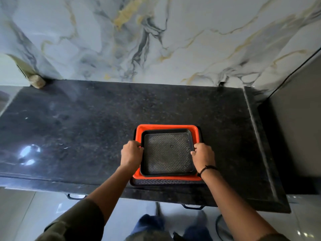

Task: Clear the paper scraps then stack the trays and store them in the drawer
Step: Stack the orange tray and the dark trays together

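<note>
Three trays sit nested on the black speckled worktop (86, 122), near its front edge and right of centre. Bottom: a large dark tray (166, 182), only its textured front strip and a thin sliver of its sides showing. Inside it: an orange tray (166, 127), rim visible on all four sides. Uppermost: a smaller black tray (167, 152) with a patterned, embossed floor, lying slightly skewed within the orange one.

Left hand (131, 153): fingers curled closed around the left rim of the stack, knuckles up, gripping at the edge of the black tray where it meets the orange rim. Cannot tell exactly which rims the fingertips catch.

Right hand (203, 154): likewise closed on the right rim, thumb over the black tray's edge, fingers wrapped below out of sight. A dark band (206, 168) circles that wrist.

Both forearms reach in from below the frame; olive sleeves at the upper arms.

Behind the worktop, a marbled wall (156, 40) with grey and gold veins. Under the worktop's front edge, two dark drawer handles: one at left (76, 196), one at right (192, 206).

No paper scraps seen on the worktop.
</note>
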